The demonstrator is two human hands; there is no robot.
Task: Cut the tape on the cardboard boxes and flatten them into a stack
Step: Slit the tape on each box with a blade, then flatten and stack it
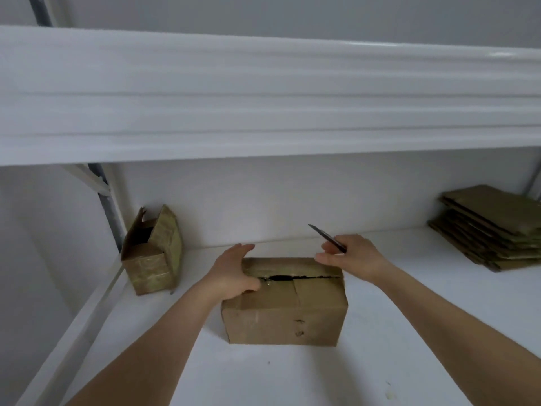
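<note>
Box in work: cardboard box [285,306] stands on the white shelf [380,332], centred in front of the person, long side facing the camera.
Top seam: the seam along the top of this box is split, showing a dark gap [281,278] that runs from beside the left thumb toward the right edge; shreds of clear tape cling near the gap's left end.
Left hand: left hand [234,273] lies on the box's top left corner, palm down, fingers spread apart and reaching over the far edge, thumb pressed beside the seam; it grips nothing, only bears on the cardboard.
Right hand: right hand [348,256] hovers over the box's far right corner, thumb and fingers pinched together on a knife [326,238].
Knife: dark slim blade points up and to the left, away from the box, clear of the cardboard.
Second box: another taped box [152,253] stands on end at the shelf's far left, against the back wall, its top flaps open and tilted; well apart from the box in work.
Flat stack: stack of flattened boxes [489,227] lies at the far right of the shelf near the wall, its layers unevenly aligned.
Above: an upper white shelf [263,98] spans the whole view over the work area.
</note>
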